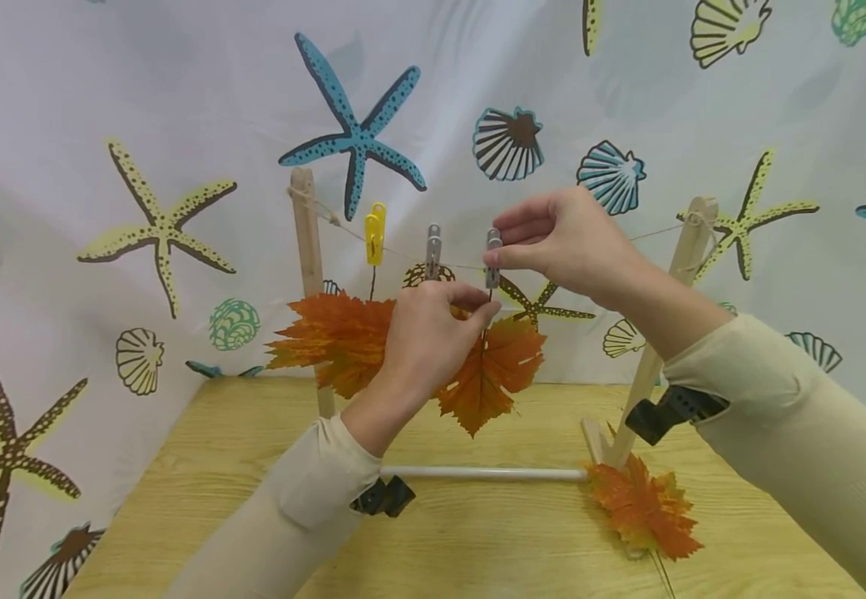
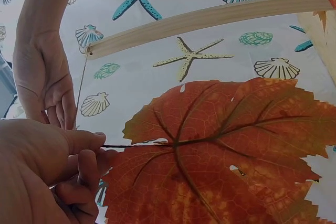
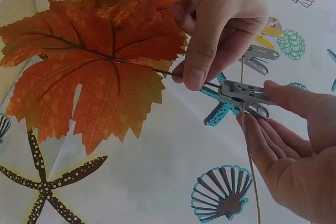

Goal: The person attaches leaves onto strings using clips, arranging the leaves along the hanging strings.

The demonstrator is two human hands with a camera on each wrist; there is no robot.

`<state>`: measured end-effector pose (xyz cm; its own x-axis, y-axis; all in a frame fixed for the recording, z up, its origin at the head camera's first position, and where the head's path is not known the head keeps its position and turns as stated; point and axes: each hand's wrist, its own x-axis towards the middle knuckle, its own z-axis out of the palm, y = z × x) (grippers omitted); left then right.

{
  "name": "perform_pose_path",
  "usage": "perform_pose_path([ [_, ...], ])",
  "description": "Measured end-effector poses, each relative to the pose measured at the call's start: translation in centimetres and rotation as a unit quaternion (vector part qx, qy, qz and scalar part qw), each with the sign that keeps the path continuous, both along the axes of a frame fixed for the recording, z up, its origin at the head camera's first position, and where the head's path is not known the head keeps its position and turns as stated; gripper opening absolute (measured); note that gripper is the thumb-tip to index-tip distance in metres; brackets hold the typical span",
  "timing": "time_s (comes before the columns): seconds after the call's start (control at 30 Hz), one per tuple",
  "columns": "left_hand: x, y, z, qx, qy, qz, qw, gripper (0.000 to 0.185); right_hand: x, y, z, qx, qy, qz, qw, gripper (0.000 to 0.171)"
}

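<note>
Cream sleeve nearest; right hand pinches grey clothespin on string, fingers slightly parted; left hand pinches orange leaf by stem, fingers nearly together.

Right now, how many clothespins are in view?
3. In the head view, the yellow clothespin is leftmost, the middle gray clothespin is next, and the rightmost gray clothespin is pinched by the right hand. No others appear hidden.
</note>
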<state>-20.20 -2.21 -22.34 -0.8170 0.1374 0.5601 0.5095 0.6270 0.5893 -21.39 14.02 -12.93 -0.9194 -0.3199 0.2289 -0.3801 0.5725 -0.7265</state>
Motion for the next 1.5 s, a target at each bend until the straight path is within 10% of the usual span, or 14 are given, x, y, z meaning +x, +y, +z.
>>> perform_pose_path([
  [0.8, 1.8, -2.4, -0.1, 0.066, -0.034, -0.070, 0.9948, 0.014, 2.0, 3.8, -2.2, -0.118, 0.007, 0.055, 0.991, 0.040],
  [1.5, 2.9, -3.1, -3.1, 0.080, -0.189, -0.224, 0.9526, 0.024, 4.5, 5.3, -9.9, -0.145, -0.056, 0.083, 0.984, 0.042],
])
